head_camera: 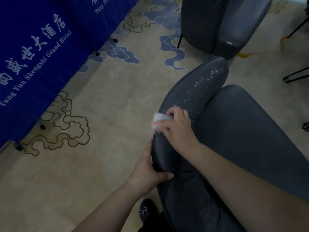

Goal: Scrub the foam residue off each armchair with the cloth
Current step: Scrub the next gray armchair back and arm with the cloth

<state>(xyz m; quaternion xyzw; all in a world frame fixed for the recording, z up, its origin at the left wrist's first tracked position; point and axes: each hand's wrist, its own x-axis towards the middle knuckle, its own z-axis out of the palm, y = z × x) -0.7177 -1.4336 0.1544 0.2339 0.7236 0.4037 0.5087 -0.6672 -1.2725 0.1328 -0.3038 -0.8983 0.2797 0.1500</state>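
A dark grey armchair (242, 131) fills the lower right of the head view. White foam residue (199, 86) streaks along the top of its left armrest. My right hand (175, 128) grips a small white cloth (158, 120) and presses it on the armrest just below the foam streak. My left hand (148, 171) holds the near end of the same armrest, thumb on top and fingers round its outer edge. A second grey armchair (222, 22) stands beyond, at the top of the view.
Tables draped in blue cloth (38, 52) with white lettering stand on the left, their black feet on the beige patterned carpet (108, 101). Black metal legs (296, 76) show at the right edge. My dark shoe (146, 211) is beside the chair base.
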